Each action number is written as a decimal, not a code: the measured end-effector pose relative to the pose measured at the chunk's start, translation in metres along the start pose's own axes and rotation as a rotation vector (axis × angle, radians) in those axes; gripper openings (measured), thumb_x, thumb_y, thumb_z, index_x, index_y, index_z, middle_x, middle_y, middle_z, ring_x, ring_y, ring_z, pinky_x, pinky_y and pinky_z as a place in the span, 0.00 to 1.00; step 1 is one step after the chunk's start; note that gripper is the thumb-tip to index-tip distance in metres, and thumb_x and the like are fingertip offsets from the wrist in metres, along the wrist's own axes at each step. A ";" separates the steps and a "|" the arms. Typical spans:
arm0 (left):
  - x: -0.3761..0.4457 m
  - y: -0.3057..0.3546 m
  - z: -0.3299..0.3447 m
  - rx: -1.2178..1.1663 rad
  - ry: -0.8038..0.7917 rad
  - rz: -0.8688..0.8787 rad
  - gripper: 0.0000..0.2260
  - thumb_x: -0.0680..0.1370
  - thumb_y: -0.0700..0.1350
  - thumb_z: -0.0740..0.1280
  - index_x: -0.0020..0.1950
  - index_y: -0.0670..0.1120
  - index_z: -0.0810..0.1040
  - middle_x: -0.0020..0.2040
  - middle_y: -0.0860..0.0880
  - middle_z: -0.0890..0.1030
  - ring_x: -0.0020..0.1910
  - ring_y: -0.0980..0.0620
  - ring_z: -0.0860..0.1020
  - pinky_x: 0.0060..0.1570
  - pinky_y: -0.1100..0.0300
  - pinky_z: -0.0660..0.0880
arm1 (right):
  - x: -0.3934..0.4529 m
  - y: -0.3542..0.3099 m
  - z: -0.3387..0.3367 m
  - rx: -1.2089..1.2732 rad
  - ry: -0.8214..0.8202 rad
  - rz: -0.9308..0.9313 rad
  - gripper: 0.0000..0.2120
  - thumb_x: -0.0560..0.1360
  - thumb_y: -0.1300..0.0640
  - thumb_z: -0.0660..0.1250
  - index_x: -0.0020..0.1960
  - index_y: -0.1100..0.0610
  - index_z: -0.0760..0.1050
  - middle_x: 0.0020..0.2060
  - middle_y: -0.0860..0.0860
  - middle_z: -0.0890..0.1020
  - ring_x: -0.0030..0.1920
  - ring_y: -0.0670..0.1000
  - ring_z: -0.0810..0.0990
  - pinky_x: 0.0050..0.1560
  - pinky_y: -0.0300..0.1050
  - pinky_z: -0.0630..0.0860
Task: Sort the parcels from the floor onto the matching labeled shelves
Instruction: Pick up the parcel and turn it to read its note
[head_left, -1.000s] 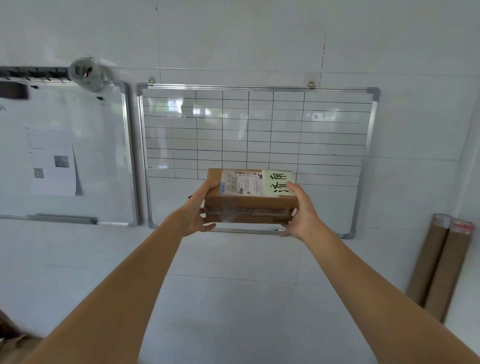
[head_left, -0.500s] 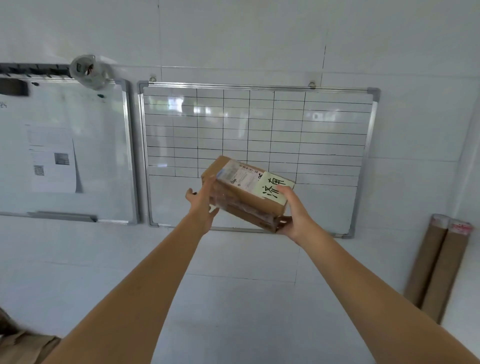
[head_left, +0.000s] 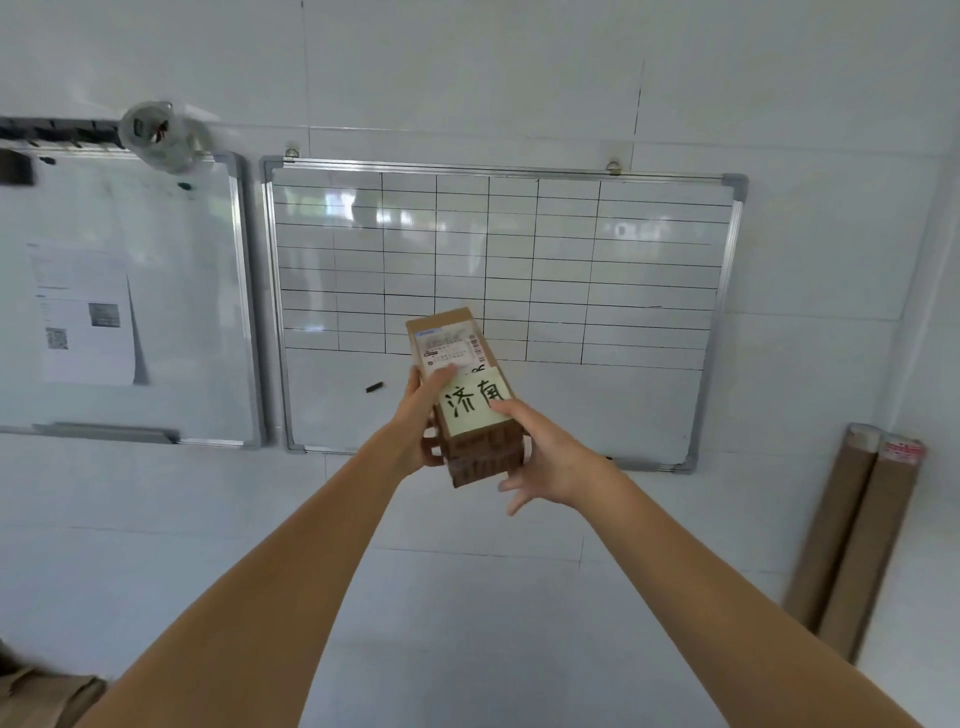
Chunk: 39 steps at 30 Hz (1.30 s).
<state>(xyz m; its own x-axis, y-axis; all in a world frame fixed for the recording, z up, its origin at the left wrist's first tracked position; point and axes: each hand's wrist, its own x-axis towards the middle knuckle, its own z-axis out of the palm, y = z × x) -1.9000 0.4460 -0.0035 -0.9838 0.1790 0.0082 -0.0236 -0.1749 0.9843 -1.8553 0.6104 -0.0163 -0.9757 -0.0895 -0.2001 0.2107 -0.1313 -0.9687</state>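
Note:
A brown cardboard parcel (head_left: 480, 452) is held up in front of me, its long side pointing away toward the wall. On its top face are a white shipping label (head_left: 452, 351) and a pale green note (head_left: 475, 405) with black handwritten characters. My left hand (head_left: 421, 421) grips the parcel's left side, thumb lying across the top by the label. My right hand (head_left: 545, 457) holds the near right corner, thumb on the green note, the other fingers spread below. No shelves are in view.
A gridded whiteboard (head_left: 675, 249) hangs on the white tiled wall straight ahead, a second whiteboard (head_left: 171, 291) with a pinned sheet to its left. Two cardboard tubes (head_left: 852, 535) lean in the right corner. A brown parcel corner (head_left: 47, 696) shows at bottom left.
The parcel has been turned from lying crosswise to pointing lengthwise away from me. My left hand shifted onto its top and side; my right hand slid to the near corner.

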 end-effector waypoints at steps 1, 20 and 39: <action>0.002 -0.003 -0.004 0.013 -0.025 0.014 0.17 0.77 0.61 0.66 0.65 0.65 0.69 0.53 0.45 0.81 0.49 0.44 0.79 0.46 0.47 0.78 | 0.005 0.000 -0.004 -0.048 0.021 0.001 0.32 0.71 0.38 0.73 0.70 0.46 0.70 0.73 0.59 0.68 0.76 0.75 0.58 0.69 0.82 0.51; 0.007 0.002 0.042 -0.001 0.019 0.422 0.27 0.76 0.69 0.56 0.62 0.52 0.78 0.55 0.49 0.84 0.55 0.48 0.83 0.59 0.46 0.79 | 0.044 -0.026 -0.004 0.179 0.230 -0.348 0.59 0.50 0.15 0.66 0.72 0.50 0.67 0.66 0.60 0.79 0.63 0.63 0.81 0.62 0.68 0.77; 0.012 -0.010 0.033 0.021 -0.008 0.376 0.35 0.70 0.75 0.57 0.65 0.51 0.76 0.56 0.49 0.84 0.54 0.49 0.83 0.59 0.46 0.79 | 0.039 -0.018 0.002 0.212 0.302 -0.457 0.58 0.53 0.15 0.64 0.69 0.56 0.70 0.60 0.59 0.82 0.57 0.60 0.84 0.56 0.58 0.82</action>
<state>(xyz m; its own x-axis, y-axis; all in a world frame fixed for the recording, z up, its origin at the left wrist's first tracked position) -1.9058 0.4819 -0.0074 -0.9215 0.1139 0.3712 0.3429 -0.2097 0.9156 -1.8967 0.6075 -0.0060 -0.9377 0.3041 0.1680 -0.2585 -0.2877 -0.9222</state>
